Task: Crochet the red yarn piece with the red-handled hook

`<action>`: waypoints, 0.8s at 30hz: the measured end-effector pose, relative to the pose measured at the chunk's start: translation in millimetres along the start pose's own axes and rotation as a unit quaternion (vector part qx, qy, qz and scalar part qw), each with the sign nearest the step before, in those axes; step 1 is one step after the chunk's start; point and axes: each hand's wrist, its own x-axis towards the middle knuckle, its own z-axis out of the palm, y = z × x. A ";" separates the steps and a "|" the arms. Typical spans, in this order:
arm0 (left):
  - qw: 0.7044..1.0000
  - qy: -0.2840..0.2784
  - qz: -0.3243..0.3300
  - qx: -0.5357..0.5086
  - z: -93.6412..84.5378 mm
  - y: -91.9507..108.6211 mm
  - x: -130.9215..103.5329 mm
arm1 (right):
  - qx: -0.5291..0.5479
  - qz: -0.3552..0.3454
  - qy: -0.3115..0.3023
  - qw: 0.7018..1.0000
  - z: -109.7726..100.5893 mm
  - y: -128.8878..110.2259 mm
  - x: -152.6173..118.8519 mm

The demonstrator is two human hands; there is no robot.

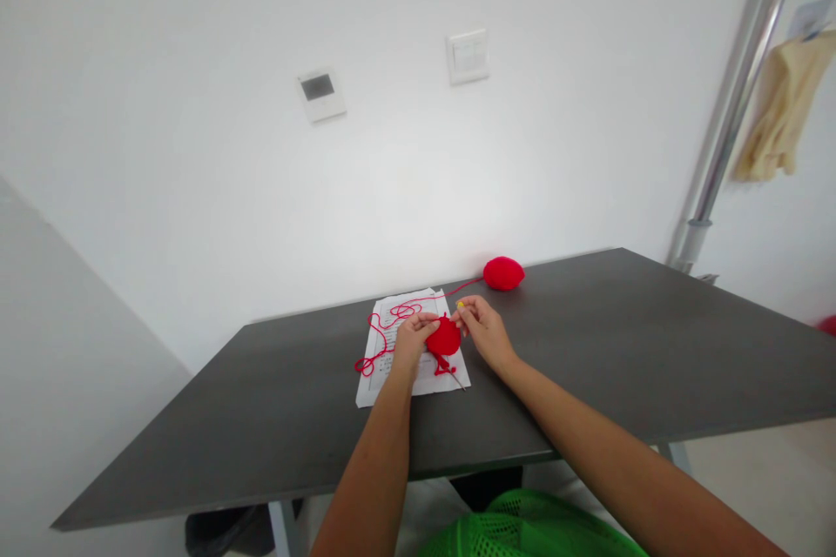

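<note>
My left hand (413, 339) pinches the left edge of a small round red crochet piece (445, 337) between thumb and fingers, just above the table. At its right edge is my right hand (487, 332), thumb and forefinger closed on a small yellow thing (461, 305) whose kind is too small to tell. Beneath the piece, a little red yarn bundle (444, 365) lies beside a thin metal tool (458, 380), perhaps a hook or needle. Loose red yarn (375, 359) curls left of my left hand and leads back to a red yarn ball (503, 274).
Printed paper sheets (374, 392) lie under my hands on the dark grey table (607, 339). The table's back edge meets a white wall (392, 191) with a switch (468, 57) and a control panel (321, 95). Yellowish gloves (780, 109) hang at the right, beside a metal pole (741, 104).
</note>
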 end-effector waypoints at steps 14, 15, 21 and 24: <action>1.000 -0.020 0.010 0.022 -3.0 -9.3 6.8 | 0.018 0.040 -0.085 0.995 3.7 9.1 1.6; 1.000 -0.021 0.010 0.019 -3.0 -9.3 6.6 | 0.013 0.042 -0.092 0.995 3.6 9.0 1.4; 1.000 -0.027 0.001 0.016 -1.6 -8.8 4.9 | 0.009 0.062 -0.115 0.991 3.2 6.7 0.3; 0.999 -0.031 0.004 0.021 -1.2 -8.1 4.3 | 0.045 0.091 -0.124 0.987 3.1 5.4 1.8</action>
